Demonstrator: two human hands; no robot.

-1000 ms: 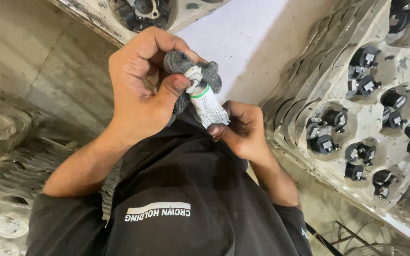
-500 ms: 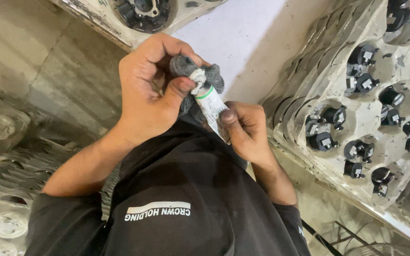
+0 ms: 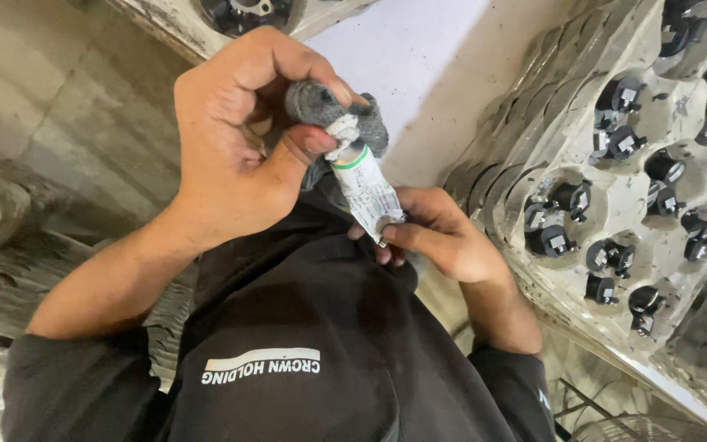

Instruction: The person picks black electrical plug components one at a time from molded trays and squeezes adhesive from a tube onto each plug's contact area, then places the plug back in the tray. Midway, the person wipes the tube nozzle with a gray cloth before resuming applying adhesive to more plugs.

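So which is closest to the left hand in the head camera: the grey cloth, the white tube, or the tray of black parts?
1. Grey cloth: pinched in the left hand fingers.
2. White tube: its tip meets the cloth, just right of the thumb; the right hand holds its lower end.
3. Tray of black parts: far right, apart.

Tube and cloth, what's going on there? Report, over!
Left hand pinches grey cloth over tube's top. Right hand holds white tube by its bottom end. Nothing in the way.
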